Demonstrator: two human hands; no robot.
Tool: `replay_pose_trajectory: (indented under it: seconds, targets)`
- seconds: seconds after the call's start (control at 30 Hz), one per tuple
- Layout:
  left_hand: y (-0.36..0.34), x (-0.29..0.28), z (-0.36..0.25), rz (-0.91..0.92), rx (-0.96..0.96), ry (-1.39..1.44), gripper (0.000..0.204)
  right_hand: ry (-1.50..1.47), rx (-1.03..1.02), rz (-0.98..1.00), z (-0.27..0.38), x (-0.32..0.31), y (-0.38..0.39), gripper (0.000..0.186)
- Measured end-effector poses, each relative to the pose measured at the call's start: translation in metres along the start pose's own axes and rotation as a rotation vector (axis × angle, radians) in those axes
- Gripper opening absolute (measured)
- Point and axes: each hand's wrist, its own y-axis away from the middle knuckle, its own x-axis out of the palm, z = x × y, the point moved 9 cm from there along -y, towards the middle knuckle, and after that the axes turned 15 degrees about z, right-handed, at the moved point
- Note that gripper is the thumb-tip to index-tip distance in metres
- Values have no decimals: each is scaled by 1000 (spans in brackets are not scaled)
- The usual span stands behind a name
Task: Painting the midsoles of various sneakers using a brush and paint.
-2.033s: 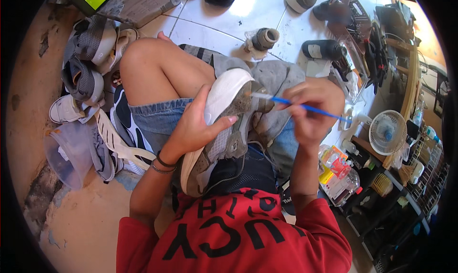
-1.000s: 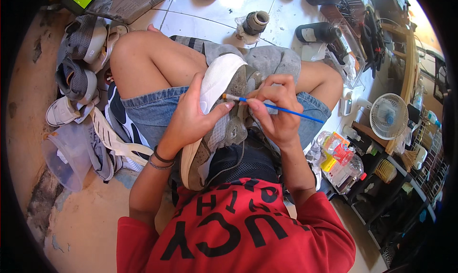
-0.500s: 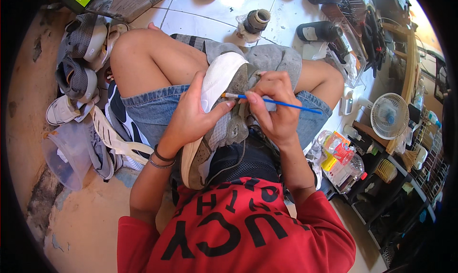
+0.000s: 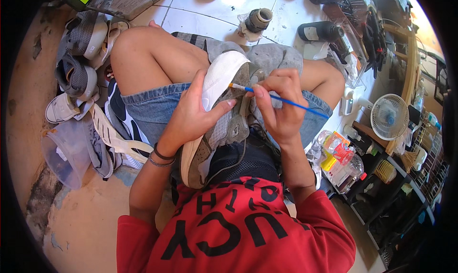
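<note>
Left fingers clasp the grey shoe; right fingers pinch a blue brush, tip seemingly touching it. Fan at three o'clock.

The person's lap is crowded: the left hand and right hand close around the grey-and-white sneaker, leaving little gap between them. To the left, a heap of worn grey and white shoes blocks the floor. To the right, a small white fan and packed bottles hem it in. Bare white floor tiles lie ahead.
</note>
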Motion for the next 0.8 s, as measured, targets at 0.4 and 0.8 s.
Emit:
replay_pose_trajectory:
  seconds: [0.4, 0.8]
  targets:
    - [-1, -2, 0, -21, 19, -56, 66, 87, -23, 83, 13, 11, 2, 18]
    - [0, -2, -2, -37, 33, -85, 65, 101, -71, 98, 20, 11, 3, 20]
